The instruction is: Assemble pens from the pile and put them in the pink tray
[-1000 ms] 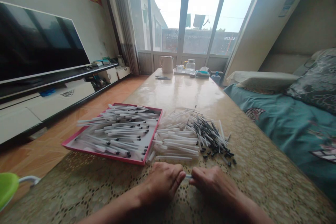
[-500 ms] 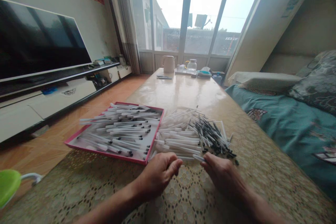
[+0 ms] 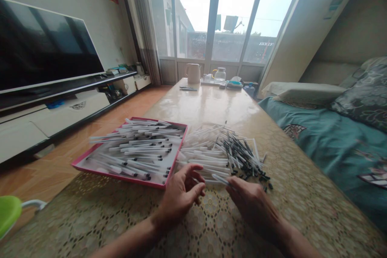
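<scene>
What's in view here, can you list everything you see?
Tray: one, pink-red rim, near left of table, holding many pens.
Pens: many, clear with black tips, in tray.
Clear pen barrels: many, loose, right of tray.
Black-tipped pen parts: many, black and white, heaped right of barrels.
Table: one, glossy beige, lace-patterned cover nearest the person.
Jug: one, white, far end of table.
Glass teapot: one, clear, beside jug.
Television: one, black, on left.
Bed: one, teal, on right.
Left hand: one, open, beside tray.
Right hand: one, pinching a clear pen.
</scene>
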`<state>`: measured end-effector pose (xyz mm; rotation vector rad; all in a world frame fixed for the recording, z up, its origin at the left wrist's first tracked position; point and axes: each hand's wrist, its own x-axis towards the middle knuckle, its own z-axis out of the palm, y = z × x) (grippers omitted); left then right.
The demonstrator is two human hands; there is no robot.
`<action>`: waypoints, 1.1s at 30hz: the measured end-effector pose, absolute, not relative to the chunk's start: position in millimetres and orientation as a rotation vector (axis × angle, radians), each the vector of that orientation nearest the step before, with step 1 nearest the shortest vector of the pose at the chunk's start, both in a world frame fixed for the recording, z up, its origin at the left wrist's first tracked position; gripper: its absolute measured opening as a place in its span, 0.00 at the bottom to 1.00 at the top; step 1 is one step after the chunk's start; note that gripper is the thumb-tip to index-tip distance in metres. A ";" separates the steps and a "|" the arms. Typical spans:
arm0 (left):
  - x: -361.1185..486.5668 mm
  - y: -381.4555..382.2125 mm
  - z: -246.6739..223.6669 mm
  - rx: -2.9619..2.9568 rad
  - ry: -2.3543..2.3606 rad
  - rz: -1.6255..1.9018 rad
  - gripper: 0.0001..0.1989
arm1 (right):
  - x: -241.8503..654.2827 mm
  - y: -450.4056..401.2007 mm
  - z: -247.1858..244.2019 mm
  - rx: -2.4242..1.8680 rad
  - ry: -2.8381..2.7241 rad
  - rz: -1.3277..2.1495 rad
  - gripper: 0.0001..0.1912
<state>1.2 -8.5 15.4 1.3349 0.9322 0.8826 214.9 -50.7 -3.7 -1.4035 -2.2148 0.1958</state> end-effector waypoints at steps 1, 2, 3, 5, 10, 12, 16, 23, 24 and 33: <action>4.4 -10.6 12.1 1.274 0.861 0.802 0.18 | 214.0 -50.6 -4.6 -1.404 -2.242 0.199 0.11; 7.4 -12.5 9.3 1.217 0.802 0.738 0.18 | 212.7 -50.7 -5.6 -1.413 -2.266 0.197 0.12; 10.0 -14.1 7.2 1.176 0.762 0.696 0.18 | 210.9 -51.1 -6.5 -1.423 -2.282 0.188 0.12; 13.4 -16.5 5.6 1.153 0.735 0.669 0.18 | 206.1 -52.5 -7.3 -1.427 -2.304 0.171 0.14; 12.1 -16.1 8.4 1.164 0.739 0.698 0.13 | 199.1 -56.1 0.0 -1.331 -2.293 0.312 0.14; 9.6 -13.7 7.8 1.096 0.722 0.747 0.13 | 204.5 -56.1 4.7 -1.339 -2.163 0.463 0.15; 5.0 -8.8 4.5 0.925 0.727 0.847 0.14 | 225.6 -53.9 7.6 -1.434 -1.758 0.897 0.24; 3.0 -8.0 3.9 0.818 0.754 0.849 0.15 | 238.9 -51.1 1.2 -1.388 -1.668 1.152 0.24; 3.2 -8.2 4.2 0.813 0.759 0.845 0.16 | 238.5 -50.9 1.8 -1.391 -1.692 1.121 0.24; 4.8 -7.7 6.4 0.797 0.767 0.858 0.17 | 237.1 -51.1 10.1 -1.400 -1.718 1.023 0.16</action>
